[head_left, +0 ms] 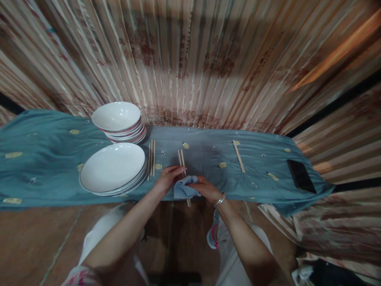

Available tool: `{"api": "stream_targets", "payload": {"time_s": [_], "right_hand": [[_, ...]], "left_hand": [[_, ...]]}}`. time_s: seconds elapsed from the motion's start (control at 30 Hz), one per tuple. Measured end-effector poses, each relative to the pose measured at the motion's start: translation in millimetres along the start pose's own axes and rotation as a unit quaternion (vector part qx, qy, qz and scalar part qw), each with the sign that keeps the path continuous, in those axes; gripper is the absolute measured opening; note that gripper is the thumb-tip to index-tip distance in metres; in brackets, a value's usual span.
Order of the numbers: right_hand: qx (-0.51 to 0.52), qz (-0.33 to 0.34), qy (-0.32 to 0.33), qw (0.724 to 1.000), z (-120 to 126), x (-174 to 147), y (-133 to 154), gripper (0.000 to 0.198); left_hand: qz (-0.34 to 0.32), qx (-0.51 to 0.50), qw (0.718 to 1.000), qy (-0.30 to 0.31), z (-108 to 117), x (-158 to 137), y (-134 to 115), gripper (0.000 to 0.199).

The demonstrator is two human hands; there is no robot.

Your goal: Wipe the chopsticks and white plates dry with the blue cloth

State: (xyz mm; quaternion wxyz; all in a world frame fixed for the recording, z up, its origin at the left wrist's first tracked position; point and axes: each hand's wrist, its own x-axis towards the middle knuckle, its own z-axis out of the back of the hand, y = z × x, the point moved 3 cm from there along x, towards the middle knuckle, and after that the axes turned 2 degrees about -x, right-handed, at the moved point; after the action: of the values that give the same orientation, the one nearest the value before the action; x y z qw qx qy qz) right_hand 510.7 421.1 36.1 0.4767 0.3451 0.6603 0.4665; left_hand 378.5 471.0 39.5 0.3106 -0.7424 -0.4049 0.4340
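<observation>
"Wiping is what we seem to be at: two sticks [183, 159] stand in the lower middle of the frame, with a blue cloth [185, 190] over their middle. Where do our fingers sit?"

"On the left hand [168, 177] they're narrow, pinching the sticks just above the cloth. On the right hand [208, 189] they hold the cloth bunched. Whether it wraps fully round, we can't tell."

"So how do we do this well?"

"We'd hold the pair steady with the left, press the cloth lightly from both sides and draw it straight along the wood, turning the sticks a little each pass. Too hard a squeeze could cross them. We'd mind the lower tips too, which poke out past the near edge of the counter [205, 139]."

"And how do they look?"

"Thin, straight and pale, like plain wood, side by side with a slim gap at the top. They match the three sticks [154, 159] left of centre, just beside the plates [113, 167], and the pair [238, 156] right of centre. Any stain or damp is too small for us to tell."
</observation>
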Motion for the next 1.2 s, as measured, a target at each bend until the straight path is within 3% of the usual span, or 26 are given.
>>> {"api": "stream_targets", "payload": {"time_s": [0.17,0.4,0.77,1.03,1.2], "right_hand": [[0.002,-0.002,0.029,1.000,-6.4,-0.1,-3.2,0.035],[-0.018,-0.022,0.064,0.998,-10.2,-1.5,-8.7,0.032],[-0.023,-0.025,0.107,0.994,-15.0,-1.3,-15.0,0.030],[-0.013,-0.015,0.068,0.998,-7.7,2.0,-11.8,0.031],[0.010,0.003,-0.003,1.000,-1.0,4.1,-9.8,0.032]], "left_hand": [[0.014,0.011,1.000,0.000,1.7,-2.2,-4.0,0.035],[-0.017,0.038,0.999,-0.030,9.8,2.0,-13.3,0.034],[-0.016,0.036,0.999,-0.016,14.3,0.8,-13.3,0.026],[0.013,0.039,0.999,0.008,9.1,-5.8,-3.6,0.033],[0.034,0.015,0.999,0.024,4.0,-8.0,6.8,0.036]]}}
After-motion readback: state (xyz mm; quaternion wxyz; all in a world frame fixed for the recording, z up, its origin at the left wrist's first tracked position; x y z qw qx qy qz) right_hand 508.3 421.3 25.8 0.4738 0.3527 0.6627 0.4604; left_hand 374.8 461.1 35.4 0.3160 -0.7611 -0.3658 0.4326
